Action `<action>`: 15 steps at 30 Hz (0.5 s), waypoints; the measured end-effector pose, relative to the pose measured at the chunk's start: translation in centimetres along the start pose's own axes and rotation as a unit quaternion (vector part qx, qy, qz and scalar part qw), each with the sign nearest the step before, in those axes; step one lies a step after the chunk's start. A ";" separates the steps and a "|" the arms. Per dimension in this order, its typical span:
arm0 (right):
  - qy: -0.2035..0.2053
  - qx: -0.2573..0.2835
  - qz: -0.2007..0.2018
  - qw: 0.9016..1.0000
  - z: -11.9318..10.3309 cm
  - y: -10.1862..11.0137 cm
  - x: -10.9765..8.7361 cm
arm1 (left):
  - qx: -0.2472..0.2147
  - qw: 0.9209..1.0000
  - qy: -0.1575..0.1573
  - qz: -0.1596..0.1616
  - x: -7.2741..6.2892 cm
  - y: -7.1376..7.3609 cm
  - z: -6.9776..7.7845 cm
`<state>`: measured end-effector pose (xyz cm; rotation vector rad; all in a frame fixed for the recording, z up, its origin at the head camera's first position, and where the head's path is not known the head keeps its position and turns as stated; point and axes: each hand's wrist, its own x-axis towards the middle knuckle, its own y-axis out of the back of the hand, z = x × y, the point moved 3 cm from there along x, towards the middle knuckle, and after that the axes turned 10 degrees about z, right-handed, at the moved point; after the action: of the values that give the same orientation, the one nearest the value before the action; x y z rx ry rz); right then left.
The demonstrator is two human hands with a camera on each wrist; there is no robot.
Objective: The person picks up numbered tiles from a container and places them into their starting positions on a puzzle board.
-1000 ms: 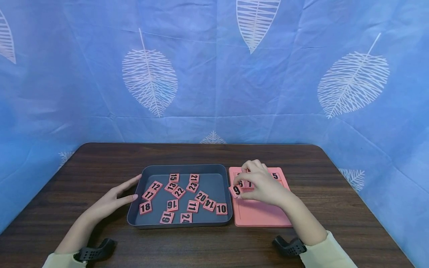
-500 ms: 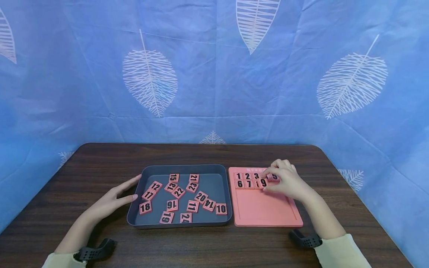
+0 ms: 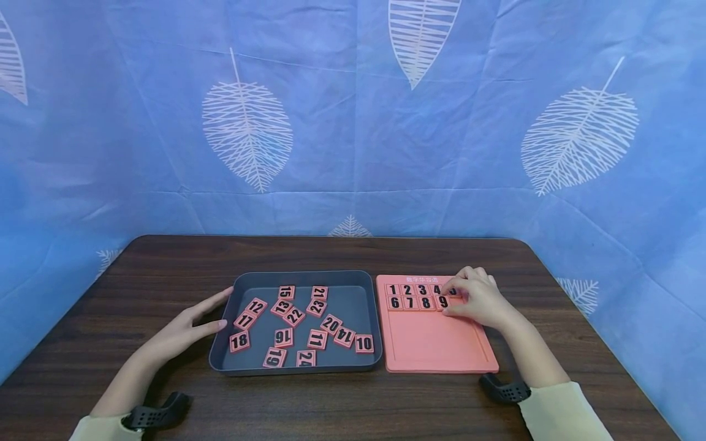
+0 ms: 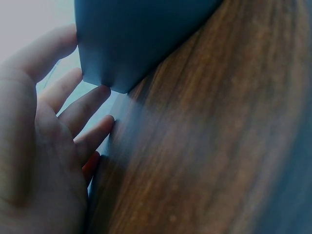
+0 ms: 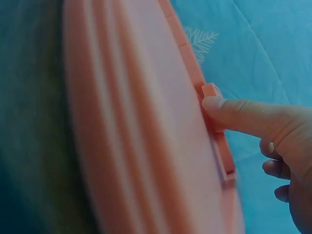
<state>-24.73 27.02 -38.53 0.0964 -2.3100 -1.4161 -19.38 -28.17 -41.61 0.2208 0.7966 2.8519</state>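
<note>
My right hand (image 3: 478, 300) pinches a pink number tile marked 9 (image 3: 443, 302) at the second row of the pink number-puzzle board (image 3: 436, 346), right beside the 8 tile (image 3: 426, 302). In the right wrist view the thumb presses the near side of the tile (image 5: 209, 90), which stands a little above the row. The 5 tile is partly hidden by the fingers. My left hand (image 3: 179, 327), fingers extended, touches the left wall of the dark grey tray (image 3: 220, 355); the left wrist view has its fingertips against the tray's outer side (image 4: 126, 44).
Several loose number tiles lie scattered at various angles in the tray, among them the 10 tile (image 3: 364, 343) by its right wall. Tray and board sit side by side on the dark wooden table (image 3: 331, 407). A blue leaf-patterned cloth (image 3: 353, 135) hangs behind.
My right hand has carried the 9 tile from the board's left edge rightward to the spot beside the 8, uncovering tiles 1 to 4. The left hand and tray have stayed put.
</note>
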 end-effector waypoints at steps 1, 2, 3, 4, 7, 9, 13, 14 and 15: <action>0.000 0.000 0.000 1.000 0.0 -0.1 0.0 | 0.001 1.000 0.000 0.000 0.0 0.0 0.0; 0.002 0.000 0.000 1.000 0.1 -0.2 0.0 | 0.001 1.000 0.000 0.000 0.0 0.0 0.0; 0.003 -0.001 0.000 1.000 0.1 -0.3 0.0 | 0.001 1.000 -0.001 0.000 0.0 0.0 0.0; 0.004 -0.001 0.001 1.000 0.1 -0.4 0.0 | 0.001 1.000 -0.001 0.000 0.0 0.0 0.0; 0.006 -0.004 0.005 1.000 0.2 -0.5 0.0 | 0.002 1.000 0.001 0.001 0.0 0.0 0.0; 0.007 -0.005 0.005 1.000 0.2 -0.6 0.0 | 0.002 1.000 0.002 0.002 0.0 0.0 0.0; 0.007 -0.006 0.003 1.000 0.1 -0.7 0.1 | 0.000 1.000 0.004 0.003 0.0 -0.1 0.0; 0.009 -0.007 0.004 1.000 0.0 -0.7 0.1 | -0.001 1.000 0.004 0.003 0.0 -0.1 -0.1; 0.012 -0.008 0.006 1.000 -0.2 -0.6 0.1 | -0.002 1.000 0.004 0.003 0.0 -0.1 -0.1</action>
<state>-24.83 26.53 -38.95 0.0940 -2.2744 -1.4199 -19.35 -28.15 -41.70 0.2118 0.7942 2.8605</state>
